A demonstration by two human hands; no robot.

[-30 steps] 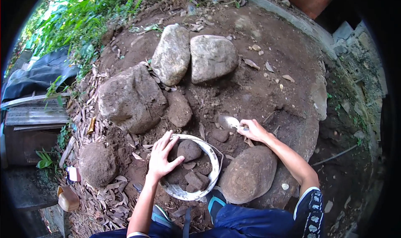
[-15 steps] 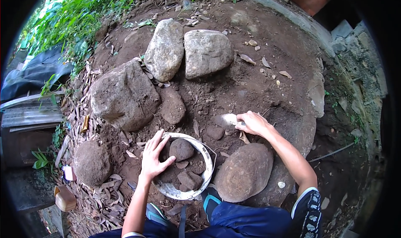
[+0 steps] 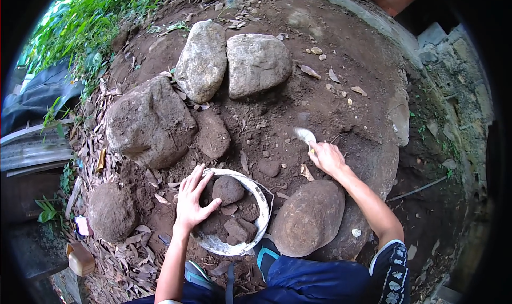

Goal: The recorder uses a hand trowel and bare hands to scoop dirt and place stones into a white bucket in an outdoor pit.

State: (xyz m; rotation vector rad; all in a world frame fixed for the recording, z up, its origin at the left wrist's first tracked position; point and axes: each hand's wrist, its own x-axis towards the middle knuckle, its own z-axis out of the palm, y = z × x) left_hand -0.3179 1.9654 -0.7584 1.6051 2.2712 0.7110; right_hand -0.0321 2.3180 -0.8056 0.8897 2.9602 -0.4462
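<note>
My left hand (image 3: 190,203) rests on the left rim of a white bucket (image 3: 263,210), fingers spread and thumb reaching over the inside. Dark soil, a round stone (image 3: 228,190) and a broken stone piece (image 3: 240,230) lie in the bucket. Closed around a small trowel-like tool (image 3: 305,136), my right hand (image 3: 328,158) is low over the loose soil to the upper right of the bucket. The tool's blade is pale and curved, blurred at the tip; most of its handle is hidden in my fingers. A small stone (image 3: 269,167) sits in the soil between tool and bucket.
A large oval rock (image 3: 308,218) stands right of the bucket. Beyond it are several big rocks, including a squarish one (image 3: 258,65) and a broad one (image 3: 150,121). Dry leaves (image 3: 128,261) cover the left ground; a stone ledge (image 3: 392,144) drops off at right.
My right hand has shifted slightly right, and the tool's blade now points up and left rather than nearly level. My left hand keeps its place on the bucket; the view has moved slightly.
</note>
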